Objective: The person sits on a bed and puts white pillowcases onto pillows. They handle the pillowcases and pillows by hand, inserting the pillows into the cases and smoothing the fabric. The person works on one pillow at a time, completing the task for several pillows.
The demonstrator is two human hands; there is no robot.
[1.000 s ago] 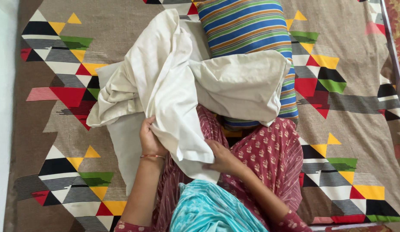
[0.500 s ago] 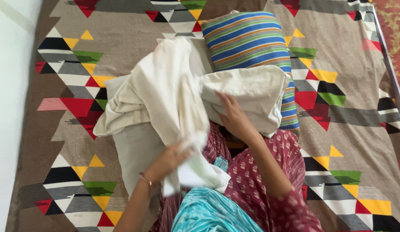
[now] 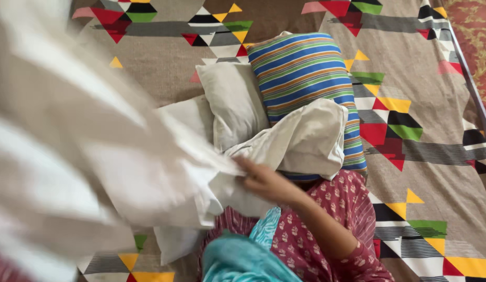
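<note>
A large white cloth sweeps up across the left half of the view, blurred by motion. My right hand pinches this cloth's edge near my lap, beside a second cream cloth draped over the near end of a blue, green and orange striped pillow. My left hand is hidden behind the raised cloth. A bare off-white pillow lies to the left of the striped one. Another white pillow pokes out below the cloth.
I sit on a bed with a brown sheet printed with coloured triangles. My maroon patterned clothing and a turquoise scarf fill the bottom centre. The bed's edge runs down the right, with red patterned floor beyond.
The white cloth has been flung up and leftward, now covering the left of the view and uncovering the off-white pillow. My right hand came down from the cream cloth to grip the white cloth's edge.
</note>
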